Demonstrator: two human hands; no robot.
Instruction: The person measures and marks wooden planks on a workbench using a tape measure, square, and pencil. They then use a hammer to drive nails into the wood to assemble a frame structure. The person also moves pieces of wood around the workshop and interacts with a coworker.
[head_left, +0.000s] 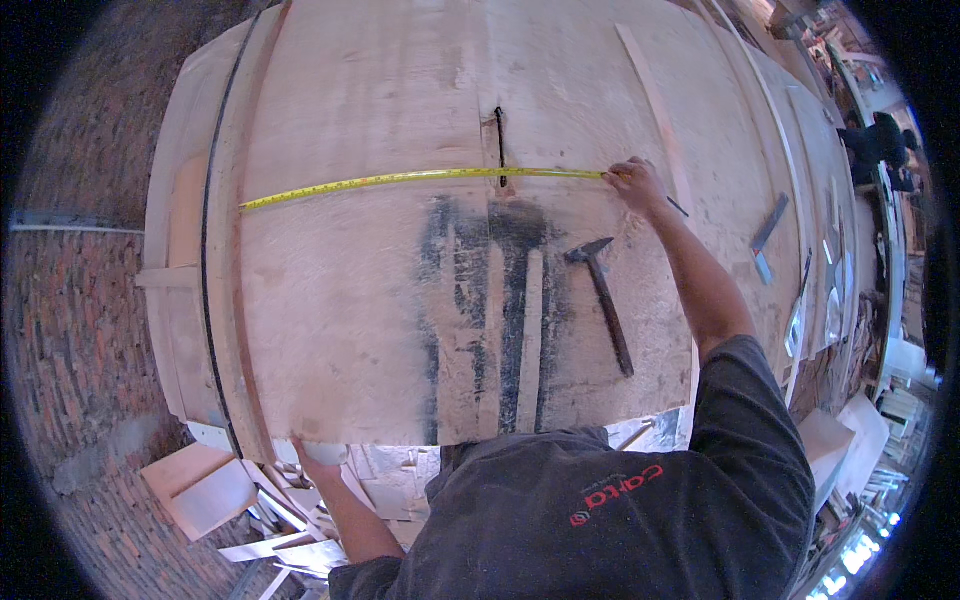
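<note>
A yellow tape measure [420, 178] lies stretched across a broad wooden board [340, 330], from its left edge strip to my right hand [637, 185]. My right fingers are closed on the tape's right end; a thin dark stick, perhaps a pencil, pokes out beside the palm. My left hand [318, 462] is down at the board's near left corner, its fingers mostly hidden, so its grip is unclear. A hammer [608, 310] rests on the board below my right hand. Just under the tape's middle stretches a slim black rod-like thing [501, 145].
A loose wooden strip [531, 340] lies on the black-stained patch. Farther right are a long thin batten [650, 100] and an angled blue-grey tool [770, 238]. Board offcuts [205, 490] are heaped at lower left beside brickwork [80, 350]. Another person [880, 140] is at far right.
</note>
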